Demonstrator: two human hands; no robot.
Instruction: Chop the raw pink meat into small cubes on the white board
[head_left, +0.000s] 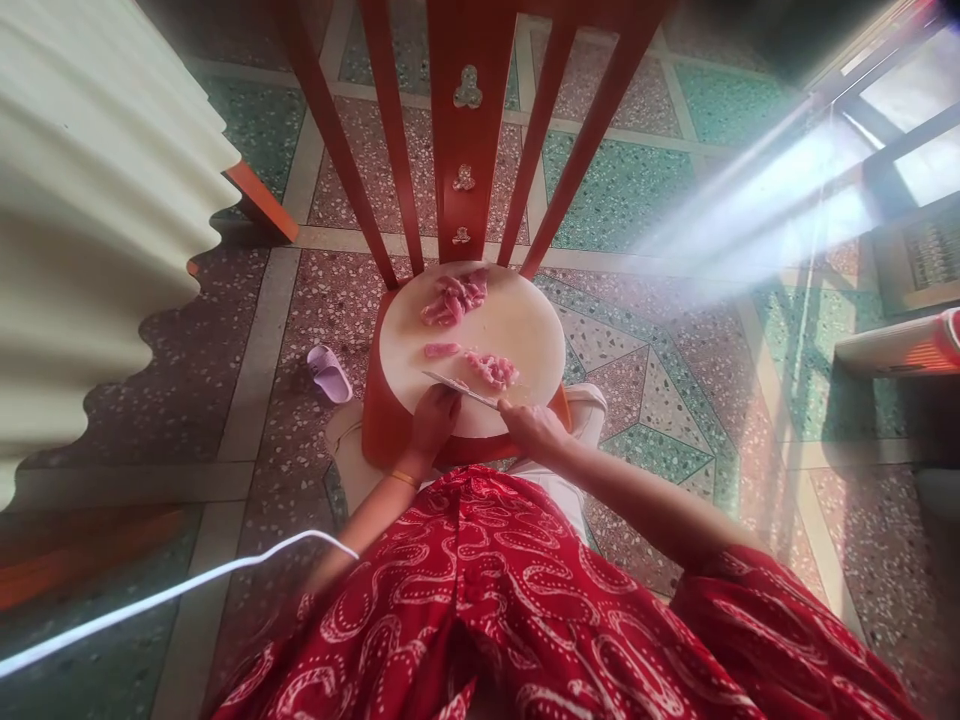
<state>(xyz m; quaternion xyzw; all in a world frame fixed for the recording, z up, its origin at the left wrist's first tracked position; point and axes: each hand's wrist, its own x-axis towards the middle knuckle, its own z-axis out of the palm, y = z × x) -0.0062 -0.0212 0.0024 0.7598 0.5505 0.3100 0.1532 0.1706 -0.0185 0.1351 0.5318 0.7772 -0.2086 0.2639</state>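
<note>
My right hand (534, 428) is wrapped round the handle of a knife (463, 388), whose blade points left across the near part of a round pale cutting board (536, 325). My left hand (436, 418) is at the board's near left edge, fingers curled close to the blade; anything inside them is hidden. Just beyond the blade lies a small pile of cut pink raw meat (491, 370). A separate strip of meat (442, 350) rests to its left. Larger pieces of raw meat (456, 297) sit at the far side of the board.
The board rests on the seat of a reddish wooden chair (471, 130) with its slatted back facing me. A lilac slipper (328, 374) lies on the terrazzo floor to the left. A pale curtain or cloth (90, 230) hangs at left, and a white cable (187, 590) crosses the lower left.
</note>
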